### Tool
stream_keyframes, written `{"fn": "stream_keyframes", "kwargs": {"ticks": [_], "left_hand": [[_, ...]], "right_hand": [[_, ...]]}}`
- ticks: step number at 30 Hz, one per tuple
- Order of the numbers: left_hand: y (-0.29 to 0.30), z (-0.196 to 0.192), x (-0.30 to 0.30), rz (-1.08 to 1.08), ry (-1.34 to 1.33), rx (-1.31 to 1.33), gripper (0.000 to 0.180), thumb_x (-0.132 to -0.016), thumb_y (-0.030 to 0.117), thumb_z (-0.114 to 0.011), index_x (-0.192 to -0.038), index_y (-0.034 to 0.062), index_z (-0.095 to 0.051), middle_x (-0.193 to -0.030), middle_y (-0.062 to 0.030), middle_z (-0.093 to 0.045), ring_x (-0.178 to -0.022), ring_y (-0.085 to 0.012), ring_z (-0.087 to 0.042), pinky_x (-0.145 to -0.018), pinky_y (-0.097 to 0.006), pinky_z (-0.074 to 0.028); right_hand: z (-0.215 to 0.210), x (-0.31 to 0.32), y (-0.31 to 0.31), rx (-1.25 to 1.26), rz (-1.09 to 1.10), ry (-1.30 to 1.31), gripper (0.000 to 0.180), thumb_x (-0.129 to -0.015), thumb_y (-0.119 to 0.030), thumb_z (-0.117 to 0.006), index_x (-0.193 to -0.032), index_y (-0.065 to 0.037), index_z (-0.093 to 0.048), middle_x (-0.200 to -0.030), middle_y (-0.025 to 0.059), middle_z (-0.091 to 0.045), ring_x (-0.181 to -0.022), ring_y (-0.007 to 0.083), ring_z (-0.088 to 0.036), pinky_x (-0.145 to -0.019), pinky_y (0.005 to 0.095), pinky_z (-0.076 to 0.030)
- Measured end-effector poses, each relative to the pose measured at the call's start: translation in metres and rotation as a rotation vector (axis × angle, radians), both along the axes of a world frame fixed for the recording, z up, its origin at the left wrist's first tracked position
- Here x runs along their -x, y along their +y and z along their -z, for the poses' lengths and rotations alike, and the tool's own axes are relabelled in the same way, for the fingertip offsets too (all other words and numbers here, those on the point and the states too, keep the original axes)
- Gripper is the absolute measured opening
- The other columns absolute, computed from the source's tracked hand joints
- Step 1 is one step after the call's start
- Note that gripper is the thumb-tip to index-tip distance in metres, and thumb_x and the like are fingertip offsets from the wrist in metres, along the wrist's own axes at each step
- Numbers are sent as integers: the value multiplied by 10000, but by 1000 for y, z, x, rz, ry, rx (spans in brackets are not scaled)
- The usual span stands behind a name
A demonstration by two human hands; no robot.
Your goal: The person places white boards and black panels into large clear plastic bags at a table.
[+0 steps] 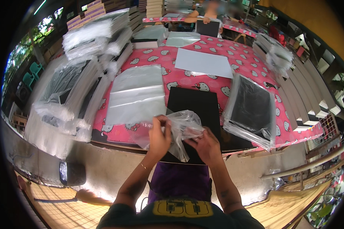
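Observation:
A crumpled clear plastic bag [185, 121] is stretched between my two hands, above the near edge of the table. My left hand [159, 134] pinches its left side, with fingers curled. On the other side, my right hand [205, 144] grips the bag between thumb and fingers. Beneath the bag lies a flat black board [193, 100], partly hidden by it. To the left rests a pile of flat clear plastic bags [135, 93]. Right of the board is a stack of black boards in clear plastic [252, 108].
A pink patterned cloth [208, 86] covers the table. A white sheet [203, 62] lies farther back. Tall stacks of plastic-wrapped boards [65, 95] stand at the left; thick boards [302, 89] line the right. Across the table, another person holds a dark panel [208, 28].

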State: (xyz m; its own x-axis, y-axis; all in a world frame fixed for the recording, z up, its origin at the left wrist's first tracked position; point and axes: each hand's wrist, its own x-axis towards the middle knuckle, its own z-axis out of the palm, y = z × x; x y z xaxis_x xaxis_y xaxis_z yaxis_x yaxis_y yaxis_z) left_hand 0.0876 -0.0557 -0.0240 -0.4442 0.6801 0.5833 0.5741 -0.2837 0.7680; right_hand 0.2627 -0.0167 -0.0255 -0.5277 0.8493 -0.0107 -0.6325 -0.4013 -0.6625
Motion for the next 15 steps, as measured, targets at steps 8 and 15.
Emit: {"fn": "stream_keyframes", "kwargs": {"ticks": [8,15], "left_hand": [[-28,-40,83,579,89,246,172,-676,-64,-596,-797,26,-678,-1024,-197,-549,-1006,-326,-550,-811,-368,-490],[8,-87,25,92,755,443,395,-715,33,-633,-1101,-45,-602,-1172,-241,-490,-1035,-366,-529,-833,-472,-488]], "right_hand": [[-31,-61,43,-790,-315,-230,177,-884,-116,-599,-1058,-105,-569,-900,50,-587,-894,173,-541,-798,332,-448],[-75,-47,39,-1395,266,-1880,100,-828,-157,-624,-871,-67,-637,-922,148,-566,-795,346,-625,-684,468,-499]]}}
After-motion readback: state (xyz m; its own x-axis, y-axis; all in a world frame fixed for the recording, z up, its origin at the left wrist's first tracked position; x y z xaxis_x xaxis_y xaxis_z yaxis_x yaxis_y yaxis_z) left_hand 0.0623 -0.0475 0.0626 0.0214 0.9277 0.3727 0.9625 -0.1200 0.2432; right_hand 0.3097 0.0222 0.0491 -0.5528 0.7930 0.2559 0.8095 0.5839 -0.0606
